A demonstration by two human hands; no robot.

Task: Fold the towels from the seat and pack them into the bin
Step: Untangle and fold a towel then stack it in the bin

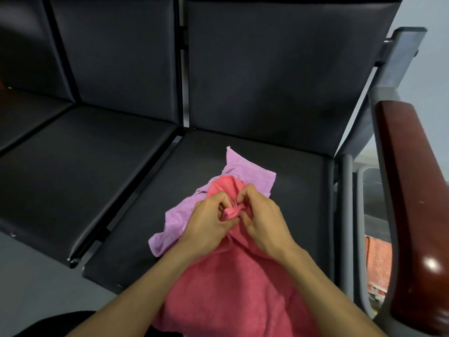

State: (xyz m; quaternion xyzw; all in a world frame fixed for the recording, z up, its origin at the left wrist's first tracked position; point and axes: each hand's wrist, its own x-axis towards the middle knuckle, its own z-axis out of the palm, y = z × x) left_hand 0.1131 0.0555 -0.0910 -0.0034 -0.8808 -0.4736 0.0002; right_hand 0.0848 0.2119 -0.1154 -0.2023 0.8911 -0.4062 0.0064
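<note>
A coral-pink towel (233,283) drapes from the black seat (298,190) down toward me, bunched at its upper end. My left hand (209,222) and my right hand (262,220) meet over that bunched end, fingers curled, each pinching a fold of the pink cloth. Under it lies a crumpled lilac towel (247,171), spread on the seat cushion and sticking out to the left and behind my hands. No bin is plainly in view.
The seat belongs to a row of black padded seats (80,156) with tall backrests. A glossy red-brown armrest (413,215) on a grey metal frame stands at the right. Beyond it, low at the right, an orange cloth (377,263) shows.
</note>
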